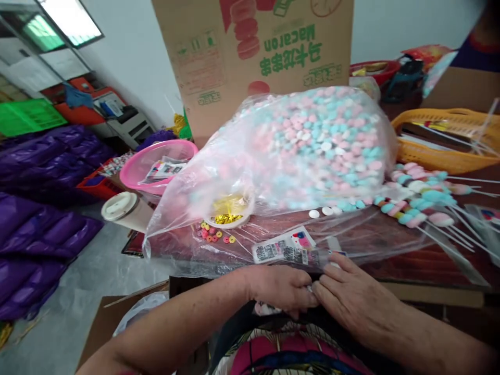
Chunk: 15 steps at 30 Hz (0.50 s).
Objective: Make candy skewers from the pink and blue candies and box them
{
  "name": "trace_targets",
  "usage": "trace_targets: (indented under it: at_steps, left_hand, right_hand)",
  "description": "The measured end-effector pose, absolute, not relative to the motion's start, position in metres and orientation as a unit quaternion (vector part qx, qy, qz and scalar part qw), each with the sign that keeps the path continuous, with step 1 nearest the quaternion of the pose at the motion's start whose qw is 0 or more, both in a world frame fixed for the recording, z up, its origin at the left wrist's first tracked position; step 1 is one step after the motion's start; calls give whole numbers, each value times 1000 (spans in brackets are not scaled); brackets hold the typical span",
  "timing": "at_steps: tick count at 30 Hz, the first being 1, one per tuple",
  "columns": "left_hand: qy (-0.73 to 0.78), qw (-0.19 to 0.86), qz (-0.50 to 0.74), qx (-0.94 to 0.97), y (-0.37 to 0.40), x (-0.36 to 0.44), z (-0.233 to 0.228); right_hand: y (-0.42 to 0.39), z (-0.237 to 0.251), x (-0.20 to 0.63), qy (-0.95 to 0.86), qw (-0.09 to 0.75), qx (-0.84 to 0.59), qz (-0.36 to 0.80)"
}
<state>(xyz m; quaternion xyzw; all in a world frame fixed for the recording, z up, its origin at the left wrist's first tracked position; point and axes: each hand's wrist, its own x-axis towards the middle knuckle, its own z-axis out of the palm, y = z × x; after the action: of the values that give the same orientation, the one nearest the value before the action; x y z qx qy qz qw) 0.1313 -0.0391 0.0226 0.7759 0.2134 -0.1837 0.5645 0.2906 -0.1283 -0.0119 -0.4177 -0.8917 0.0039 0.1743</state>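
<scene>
At the table's front edge, my left hand is closed, its fingers meeting those of my right hand. My right hand is curled shut too, and what the two hold is mostly hidden by the fingers. Something small, pale and pinkish shows below my left hand. Printed packets lie just beyond the hands, seen through clear plastic film. Behind them rests a big clear bag full of pink, blue and white marshmallow-like sweets. Skewers of such sweets are piled to the right.
A white tub with gold ties and small coloured rings sit under the film. Left are a lidded cup and a pink basket. A tall carton stands behind; an orange basket is at right.
</scene>
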Motion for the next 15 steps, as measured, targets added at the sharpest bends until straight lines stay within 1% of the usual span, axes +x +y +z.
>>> trace_targets:
  at_steps: [1, 3, 4, 5, 6, 7, 8, 9, 10, 11, 12, 13, 14, 15]
  left_hand:
    - [201, 464, -181, 844, -39, 127, 24]
    - [187, 266, -137, 936, -40, 115, 26]
    - [188, 195, -102, 957, -43, 107, 26]
    - [191, 148, -63, 968, -45, 97, 25]
    - [196, 123, -23, 973, -48, 87, 22]
    - [207, 114, 17, 972, -51, 77, 20]
    - [230, 120, 57, 964, -54, 66, 16]
    - [265, 146, 96, 948, -56, 56, 11]
    - [311, 187, 137, 922, -59, 47, 6]
    - [363, 242, 181, 881, -61, 39, 1]
    - [417, 303, 224, 827, -63, 33, -5]
    - [463, 366, 264, 762, -64, 28, -10]
    - [500, 428, 300, 690, -65, 25, -15]
    - [527, 484, 330, 615, -66, 23, -19]
  right_hand:
    - [-127, -15, 286, -871, 190, -444, 88]
    - [-123, -18, 275, -774, 208, -504, 323]
    - [-119, -16, 269, -698, 212, -521, 444]
    - [-114, -13, 263, -620, 208, -523, 546]
    - [-108, -8, 258, -562, 194, -512, 620]
    - [-99, -1, 254, -537, 172, -499, 658]
    - [-88, 7, 250, -551, 154, -497, 653]
    - [-75, 16, 247, -595, 149, -505, 607]
    - [-59, 25, 244, -656, 158, -515, 529]
    - [-42, 34, 240, -718, 181, -519, 427]
    - [-22, 42, 234, -771, 203, -510, 323]
    - [-2, 47, 227, -815, 208, -485, 241]
    - [18, 51, 218, -855, 184, -451, 178]
    - [38, 52, 207, -892, 120, -413, 141]
